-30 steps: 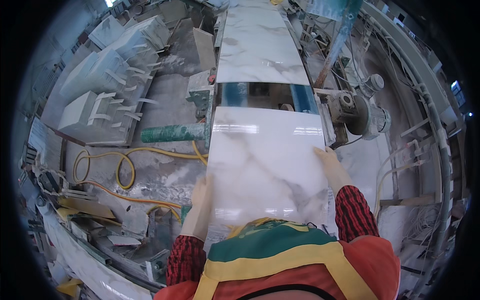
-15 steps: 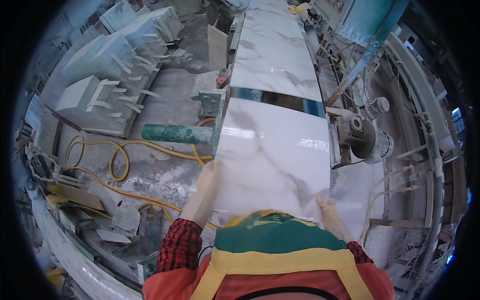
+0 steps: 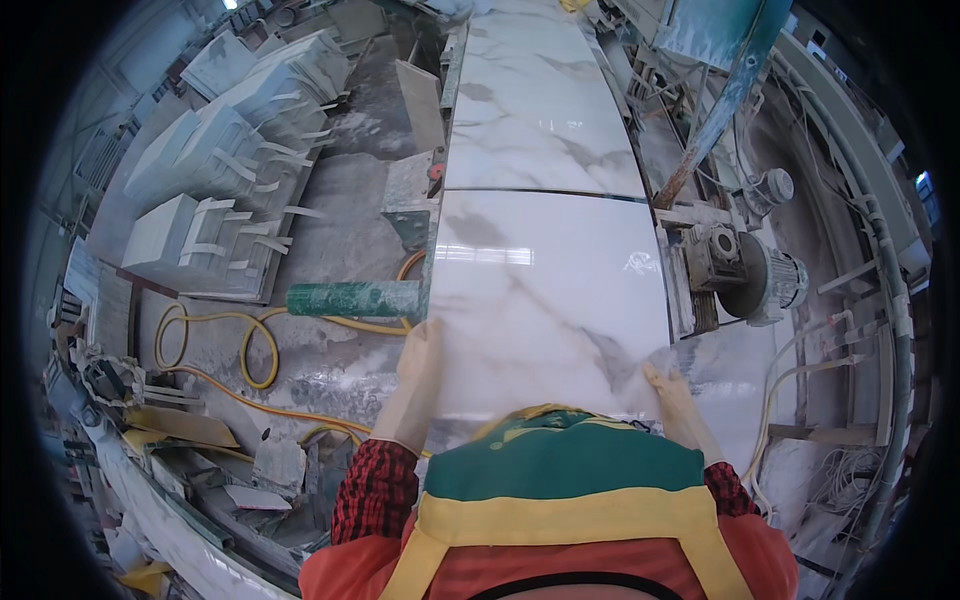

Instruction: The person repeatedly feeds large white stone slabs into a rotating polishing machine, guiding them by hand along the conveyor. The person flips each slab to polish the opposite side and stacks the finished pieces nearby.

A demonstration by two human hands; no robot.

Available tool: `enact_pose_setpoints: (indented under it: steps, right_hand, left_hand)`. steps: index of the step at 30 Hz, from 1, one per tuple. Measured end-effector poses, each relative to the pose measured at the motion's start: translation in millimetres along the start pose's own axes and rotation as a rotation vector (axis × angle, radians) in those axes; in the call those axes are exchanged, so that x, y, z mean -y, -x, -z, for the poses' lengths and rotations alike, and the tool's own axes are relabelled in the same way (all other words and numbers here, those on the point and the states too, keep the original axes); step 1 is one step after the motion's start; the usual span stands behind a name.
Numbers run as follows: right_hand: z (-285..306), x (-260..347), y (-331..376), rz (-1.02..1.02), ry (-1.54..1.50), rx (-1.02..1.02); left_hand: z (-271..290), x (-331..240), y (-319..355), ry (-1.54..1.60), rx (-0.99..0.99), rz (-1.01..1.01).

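A glossy white slab with grey-brown veins [image 3: 550, 290] lies flat on the conveyor in front of me. My left hand [image 3: 418, 362], in what looks like a pale glove, is closed on its left edge close to the near corner. At the near right corner, my right hand [image 3: 676, 395] grips the slab's edge, thumb toward the top. Both hands' undersides are hidden. Just beyond, a second veined slab [image 3: 545, 110] lies in line with the first, a thin dark seam between them. My green and yellow apron [image 3: 565, 465] covers part of the near edge.
Right of the conveyor sits a motor with a gearbox [image 3: 760, 280], below a rusty slanted post [image 3: 715, 125]. On the left a green roller [image 3: 355, 298] sticks out over a looping yellow hose [image 3: 262, 350]. Strapped slab stacks [image 3: 205, 245] stand farther left, broken pieces [image 3: 280, 465] nearer.
The near slab has moved forward with both hands on it. The wide gap that showed the blue belts has narrowed to a thin seam. The view has shifted slightly.
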State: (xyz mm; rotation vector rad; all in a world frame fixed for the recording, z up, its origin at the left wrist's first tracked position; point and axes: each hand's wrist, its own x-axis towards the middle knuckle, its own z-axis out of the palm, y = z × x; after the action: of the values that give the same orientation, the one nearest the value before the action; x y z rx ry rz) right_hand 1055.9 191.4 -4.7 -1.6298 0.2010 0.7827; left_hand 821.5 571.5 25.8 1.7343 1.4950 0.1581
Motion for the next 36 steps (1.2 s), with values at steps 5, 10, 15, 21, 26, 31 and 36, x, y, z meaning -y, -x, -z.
enact_pose_setpoints:
  steps: [5,10,15,21,26,31,36]
  right_hand:
    - [-9,12,0,0.017,-0.029,0.013]
    - [-4,3,-16,0.009,-0.026,0.010]
    - [1,-4,-32,-0.025,-0.034,0.017]
    - [17,-21,-52,0.004,0.045,-0.007]
    - [-7,25,-28,0.016,0.063,0.076]
    - [15,-1,-54,-0.035,0.245,0.028]
    - [2,16,-47,-0.026,0.128,0.055]
  left_hand:
    - [-5,4,-9,0.018,0.011,-0.050]
    - [-6,6,-21,-0.024,0.047,-0.058]
    - [-13,15,-32,-0.062,0.003,-0.067]
    - [-1,-24,-26,-0.054,0.138,0.080]
    - [-23,-5,-33,0.002,-0.008,0.048]
    - [-22,-12,-34,-0.028,0.007,0.112]
    - [-20,-28,-28,-0.059,-0.004,0.129]
